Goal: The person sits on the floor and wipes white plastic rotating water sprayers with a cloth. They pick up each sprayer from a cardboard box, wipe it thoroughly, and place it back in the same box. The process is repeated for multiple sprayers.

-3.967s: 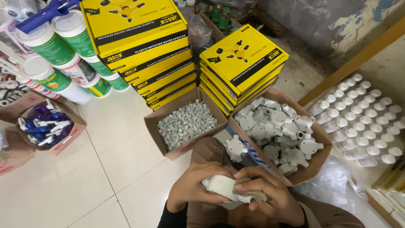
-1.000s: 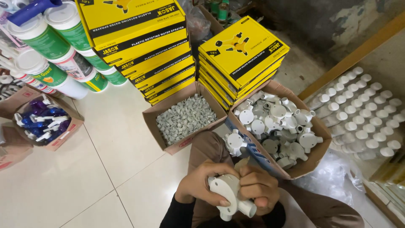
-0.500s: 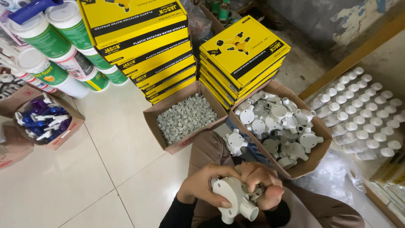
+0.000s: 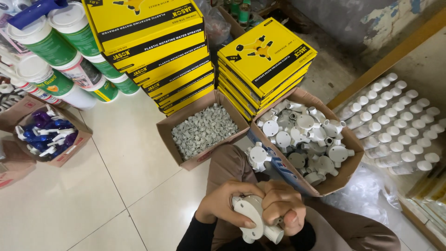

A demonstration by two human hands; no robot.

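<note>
Low in the middle of the view, above the person's lap, both hands hold one white plastic junction box [image 4: 253, 218], a round fitting with short pipe outlets. The left hand [image 4: 223, 204] is closed around its left side, with the thumb pressed on the round face. The right hand [image 4: 284, 209] is clenched over its upper right part, and the fingers cover that side. Just beyond the knees an open cardboard box [image 4: 346, 174] is full of the same white fittings, and one more white fitting [image 4: 258, 155] lies on the knee beside it. To the left of this box, a smaller carton [image 4: 165, 139] holds many small grey clips. Behind both stand two stacks of flat yellow boxes [image 4: 265, 60]. On the tiled floor [image 4: 93, 204] at far left, another carton holds blue and white parts [image 4: 44, 135].
</note>
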